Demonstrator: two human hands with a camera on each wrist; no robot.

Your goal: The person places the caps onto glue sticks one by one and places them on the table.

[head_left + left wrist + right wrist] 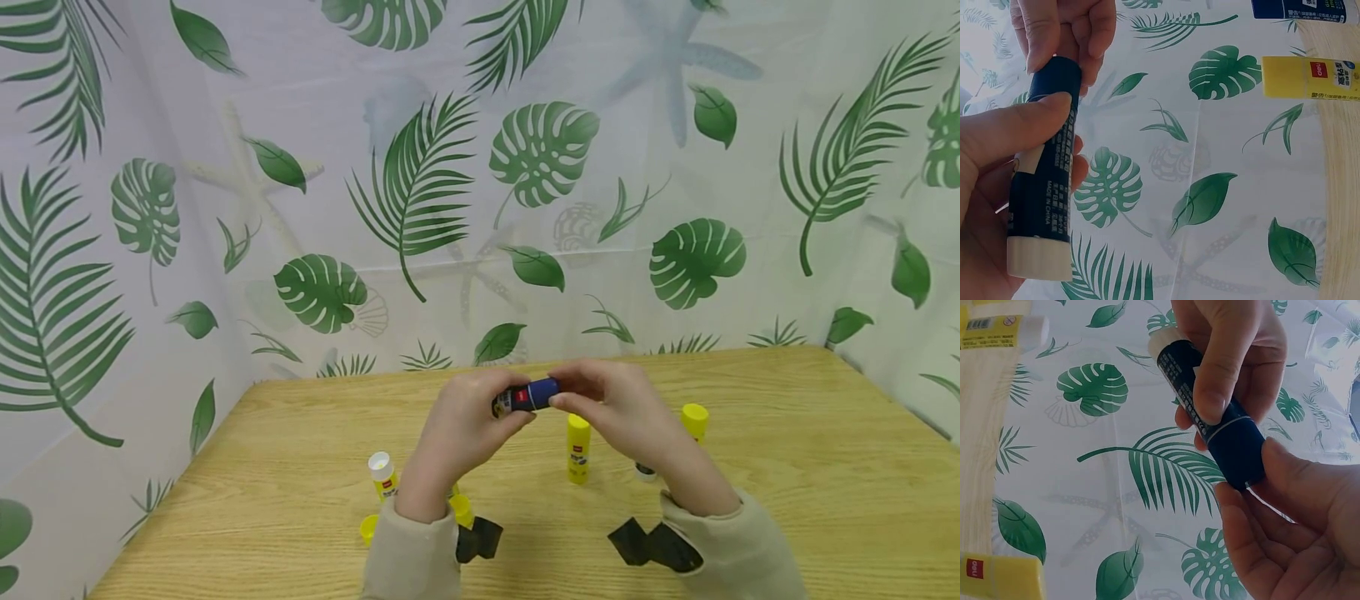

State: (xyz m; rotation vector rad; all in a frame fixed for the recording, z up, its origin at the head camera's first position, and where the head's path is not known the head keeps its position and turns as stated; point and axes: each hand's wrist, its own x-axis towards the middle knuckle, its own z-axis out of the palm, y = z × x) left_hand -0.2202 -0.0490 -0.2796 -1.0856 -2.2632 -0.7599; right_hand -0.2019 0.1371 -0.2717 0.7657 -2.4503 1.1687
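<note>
My left hand (pixel 467 417) grips the body of a dark blue glue stick (pixel 517 399) above the table, thumb along one side. In the left wrist view, its white base (pixel 1039 257) points away from the capped end. My right hand (pixel 611 404) has thumb and fingers at the blue cap (pixel 1235 453). The cap sits on the stick, with a thin pale line where it meets the body. Below and between the hands, a yellow glue stick (pixel 577 454) stands upright on the table.
On the wooden table (pixel 300 433), a yellow glue stick with a white top (pixel 381 468) stands at left, near a yellow cap (pixel 369 528). Another yellow-topped stick (pixel 694 421) is partly behind my right forearm. A leaf-print cloth (pixel 465 208) hangs behind.
</note>
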